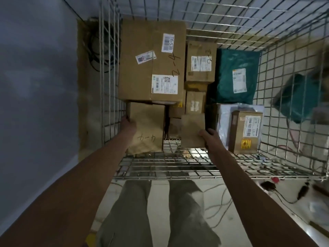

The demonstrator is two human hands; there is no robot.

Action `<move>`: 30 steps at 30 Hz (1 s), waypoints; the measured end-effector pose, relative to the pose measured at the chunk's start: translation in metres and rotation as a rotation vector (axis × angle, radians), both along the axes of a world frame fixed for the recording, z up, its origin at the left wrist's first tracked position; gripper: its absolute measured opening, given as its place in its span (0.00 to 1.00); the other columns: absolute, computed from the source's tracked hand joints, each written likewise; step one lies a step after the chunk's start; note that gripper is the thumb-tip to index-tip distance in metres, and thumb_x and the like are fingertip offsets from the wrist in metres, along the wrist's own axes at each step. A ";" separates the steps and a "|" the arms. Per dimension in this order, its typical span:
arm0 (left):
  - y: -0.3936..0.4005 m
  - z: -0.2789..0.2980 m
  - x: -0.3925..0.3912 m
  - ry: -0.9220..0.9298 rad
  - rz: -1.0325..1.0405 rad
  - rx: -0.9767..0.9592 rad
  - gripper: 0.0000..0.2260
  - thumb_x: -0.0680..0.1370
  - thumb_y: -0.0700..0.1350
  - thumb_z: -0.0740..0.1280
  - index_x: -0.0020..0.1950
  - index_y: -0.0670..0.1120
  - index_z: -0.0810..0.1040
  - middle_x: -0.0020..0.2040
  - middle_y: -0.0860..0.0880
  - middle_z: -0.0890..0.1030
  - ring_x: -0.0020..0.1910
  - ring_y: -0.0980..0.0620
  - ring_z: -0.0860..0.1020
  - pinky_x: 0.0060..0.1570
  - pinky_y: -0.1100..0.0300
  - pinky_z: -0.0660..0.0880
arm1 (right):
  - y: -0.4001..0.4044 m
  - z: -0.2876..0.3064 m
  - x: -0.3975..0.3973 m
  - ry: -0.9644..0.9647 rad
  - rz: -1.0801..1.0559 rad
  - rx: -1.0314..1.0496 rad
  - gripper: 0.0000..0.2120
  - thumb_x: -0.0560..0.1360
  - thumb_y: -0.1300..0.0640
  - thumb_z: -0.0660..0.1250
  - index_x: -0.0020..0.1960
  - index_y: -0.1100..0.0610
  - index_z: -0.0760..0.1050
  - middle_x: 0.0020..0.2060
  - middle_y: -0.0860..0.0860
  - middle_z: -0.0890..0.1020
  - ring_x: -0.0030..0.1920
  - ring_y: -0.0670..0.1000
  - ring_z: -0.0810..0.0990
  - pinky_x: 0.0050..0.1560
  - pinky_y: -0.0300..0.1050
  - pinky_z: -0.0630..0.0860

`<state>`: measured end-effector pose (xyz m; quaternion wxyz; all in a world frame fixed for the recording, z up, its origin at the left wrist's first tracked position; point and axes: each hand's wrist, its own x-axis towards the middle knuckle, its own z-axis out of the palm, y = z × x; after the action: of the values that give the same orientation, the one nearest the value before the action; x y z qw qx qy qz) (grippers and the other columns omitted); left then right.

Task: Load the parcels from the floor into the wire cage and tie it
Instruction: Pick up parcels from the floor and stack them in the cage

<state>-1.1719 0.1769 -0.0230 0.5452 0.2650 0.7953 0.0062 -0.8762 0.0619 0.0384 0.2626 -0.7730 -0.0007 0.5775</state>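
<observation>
Both arms reach down from the bottom of the frame into the wire cage (210, 32), which fills the upper and middle part of the picture. The left hand (128, 124), left of centre, grips the left edge of a brown box (147, 125) with handwriting on its top; the fingers curl over the far side of that edge, so only the back of the hand shows. The right hand (210, 138), just right of centre, holds a small plain parcel (193, 130) by its right edge, thumb on top and the other fingers seemingly underneath, though blur makes the grip hard to read. The two hands are well apart, each clamped on its own parcel.

Above the brown box, in the upper middle, lies a large carton (151, 65) with several labels. To its right sits a smaller labelled box (200, 63), then a green bag (236, 77) against the right side of the cage. Lower right, a small labelled box (244, 131) rests on a white bag (223, 120). At the bottom of the frame the person's trouser legs (128, 211) stand on a pale floor (158, 211).
</observation>
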 end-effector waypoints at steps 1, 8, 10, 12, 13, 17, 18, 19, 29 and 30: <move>0.003 0.000 0.005 0.053 -0.015 -0.014 0.19 0.85 0.40 0.57 0.76 0.45 0.66 0.65 0.46 0.77 0.57 0.45 0.76 0.52 0.56 0.71 | 0.004 -0.004 -0.004 0.017 0.018 -0.009 0.44 0.64 0.50 0.77 0.74 0.59 0.63 0.64 0.58 0.76 0.60 0.58 0.78 0.53 0.53 0.80; -0.014 0.001 0.024 0.332 -0.229 0.124 0.29 0.81 0.35 0.62 0.81 0.41 0.56 0.73 0.36 0.68 0.70 0.36 0.71 0.65 0.41 0.75 | 0.030 -0.023 -0.025 0.141 0.098 0.037 0.31 0.73 0.50 0.71 0.74 0.54 0.67 0.65 0.55 0.76 0.61 0.57 0.77 0.51 0.49 0.79; -0.033 0.007 0.023 0.420 -0.331 0.255 0.26 0.80 0.38 0.65 0.77 0.40 0.62 0.70 0.37 0.70 0.67 0.37 0.73 0.62 0.40 0.76 | 0.036 -0.025 -0.037 0.115 0.159 0.042 0.28 0.78 0.47 0.67 0.74 0.56 0.67 0.64 0.54 0.75 0.61 0.54 0.76 0.49 0.45 0.75; -0.047 0.014 0.018 0.436 -0.408 0.276 0.23 0.79 0.41 0.66 0.73 0.40 0.67 0.67 0.38 0.73 0.63 0.37 0.76 0.57 0.41 0.78 | 0.040 -0.027 -0.050 0.078 0.252 0.037 0.26 0.80 0.46 0.63 0.73 0.57 0.67 0.65 0.55 0.74 0.64 0.56 0.74 0.52 0.45 0.72; -0.052 0.018 0.017 0.409 -0.462 0.254 0.21 0.80 0.42 0.66 0.73 0.41 0.68 0.67 0.38 0.74 0.62 0.38 0.77 0.55 0.43 0.79 | 0.042 -0.023 -0.055 0.066 0.287 0.016 0.26 0.79 0.45 0.63 0.73 0.57 0.67 0.65 0.54 0.73 0.64 0.57 0.73 0.55 0.48 0.71; -0.059 0.045 0.019 0.236 -0.752 0.091 0.21 0.84 0.49 0.62 0.76 0.44 0.67 0.70 0.42 0.73 0.63 0.42 0.77 0.51 0.51 0.76 | 0.037 0.000 -0.057 0.027 0.322 -0.018 0.20 0.80 0.50 0.62 0.70 0.56 0.70 0.61 0.53 0.75 0.60 0.55 0.74 0.57 0.49 0.70; -0.058 0.056 0.019 0.213 -0.795 0.042 0.22 0.84 0.50 0.62 0.77 0.45 0.67 0.71 0.43 0.72 0.64 0.42 0.77 0.54 0.50 0.76 | 0.035 0.011 -0.055 0.027 0.325 -0.005 0.14 0.80 0.52 0.62 0.63 0.57 0.74 0.57 0.53 0.76 0.57 0.53 0.76 0.53 0.47 0.71; -0.057 0.070 0.019 0.205 -0.820 0.008 0.23 0.84 0.52 0.62 0.77 0.46 0.66 0.72 0.43 0.72 0.66 0.42 0.75 0.57 0.48 0.76 | 0.034 0.028 -0.052 0.041 0.335 0.011 0.08 0.81 0.54 0.60 0.56 0.56 0.74 0.53 0.52 0.77 0.52 0.51 0.76 0.48 0.45 0.70; -0.031 0.256 0.099 -0.010 -1.123 0.325 0.30 0.77 0.69 0.54 0.72 0.53 0.71 0.68 0.48 0.77 0.62 0.45 0.77 0.61 0.46 0.77 | -0.036 0.229 0.029 -0.312 0.426 0.036 0.18 0.79 0.50 0.62 0.62 0.60 0.78 0.54 0.54 0.80 0.57 0.57 0.79 0.56 0.48 0.75; -0.029 0.261 0.110 -0.023 -1.166 0.338 0.30 0.77 0.68 0.52 0.72 0.52 0.71 0.68 0.47 0.78 0.61 0.44 0.78 0.61 0.46 0.77 | -0.051 0.242 0.038 -0.351 0.412 0.017 0.22 0.76 0.47 0.61 0.64 0.59 0.78 0.57 0.56 0.80 0.60 0.58 0.79 0.58 0.48 0.74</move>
<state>-1.0622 0.1481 0.2376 0.4178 0.7397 0.5013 -0.1644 -0.8379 0.0106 0.2804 0.1420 -0.8425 -0.2084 0.4761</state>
